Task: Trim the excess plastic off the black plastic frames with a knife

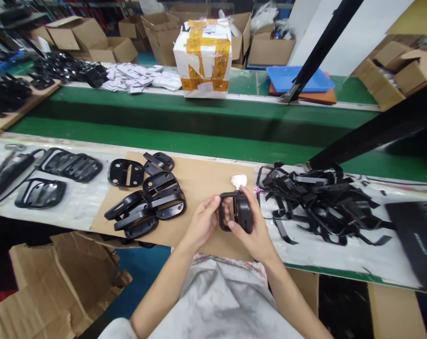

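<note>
Just above the cardboard sheet (195, 181), a black plastic frame part (245, 214) with a wide opening is held between both hands. My left hand (205, 220) pinches its left rim with thumb and fingers. Wrapped round the thicker right side is my right hand (253, 230), its thumb in front. Some fingertips show through the opening. Left of my hands lies a loose pile of similar black plates and handles (153, 202), with one flat plate (125, 173) apart from it. A crumpled white wad (239, 181) rests just beyond the held part.
Black bracket strips (326, 202) are heaped to the right, near a dark flat panel (414, 235). At left are a black power driver (12, 169) and more black parts (70, 165). A green conveyor (199, 141) runs behind, with a taped white box (203, 59) beyond. A black post (322, 47) slants at right.
</note>
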`<state>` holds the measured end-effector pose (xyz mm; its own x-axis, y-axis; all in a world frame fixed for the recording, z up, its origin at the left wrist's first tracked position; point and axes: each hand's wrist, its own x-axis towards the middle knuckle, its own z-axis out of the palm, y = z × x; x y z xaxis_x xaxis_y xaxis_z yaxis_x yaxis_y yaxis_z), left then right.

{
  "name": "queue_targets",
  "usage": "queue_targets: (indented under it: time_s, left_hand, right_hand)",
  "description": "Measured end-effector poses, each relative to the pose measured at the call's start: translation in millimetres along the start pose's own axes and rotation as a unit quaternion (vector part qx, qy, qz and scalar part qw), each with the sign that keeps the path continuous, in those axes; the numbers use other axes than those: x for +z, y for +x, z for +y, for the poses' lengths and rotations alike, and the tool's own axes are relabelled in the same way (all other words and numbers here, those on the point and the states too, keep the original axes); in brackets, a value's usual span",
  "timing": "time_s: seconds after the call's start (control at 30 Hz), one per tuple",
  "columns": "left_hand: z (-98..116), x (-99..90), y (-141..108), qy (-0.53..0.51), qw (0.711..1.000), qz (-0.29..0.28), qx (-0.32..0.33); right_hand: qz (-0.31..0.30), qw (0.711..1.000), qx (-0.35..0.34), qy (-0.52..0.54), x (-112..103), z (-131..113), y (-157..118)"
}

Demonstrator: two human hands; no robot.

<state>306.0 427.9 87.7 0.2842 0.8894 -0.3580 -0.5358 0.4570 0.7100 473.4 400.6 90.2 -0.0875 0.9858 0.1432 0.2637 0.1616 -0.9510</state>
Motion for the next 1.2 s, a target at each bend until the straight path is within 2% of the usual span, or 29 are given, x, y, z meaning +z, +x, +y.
queue_targets:
  time_s: [0.13,0.27,0.47,0.57,0.67,0.77,0.87,1.03,1.2]
  left_hand:
    - [16.3,-2.2,-0.8,-0.113,0.983,-0.062,-0.13]
    - [20.2,-2.2,-5.6,-0.147,0.97,-0.089,-0.174]
    - [12.5,-1.9,-6.1,-0.157,0.976,-0.087,-0.125]
    - [10.8,-4.9,-6.5,-0.135,0.984,-0.058,-0.103]
    - [13.7,-6.8,-5.5,-0.104,0.988,-0.032,-0.108]
    - [17.2,-3.9,-1.8,-0.076,0.991,-0.014,-0.107]
    - [15.7,0.5,0.5,-0.045,0.996,-0.011,-0.079]
    - [1.4,-2.7,-5.4,0.002,0.999,-0.037,-0.002]
    - [-11.6,-8.9,-10.7,0.026,0.999,-0.011,0.019]
  right_hand:
    - [-0.035,0.998,0.021,0.05,-0.4,-0.7,-5.5]
    - [-0.06,0.993,0.016,0.105,-2.7,2.3,-9.2]
    - [-0.065,0.993,-0.005,0.096,-8.5,5.0,-5.9]
    - [-0.065,0.994,-0.015,0.084,-8.5,4.2,-4.3]
    - [-0.062,0.995,-0.021,0.078,-4.7,4.0,-4.3]
    - [-0.038,0.996,-0.013,0.082,-1.2,3.2,-2.5]
    - [-0.014,0.997,-0.003,0.076,-4.0,-0.2,3.4]
    - [0.059,0.995,-0.034,0.067,-14.9,-5.9,13.5]
    - [0.084,0.995,-0.019,0.05,-6.5,-8.5,15.2]
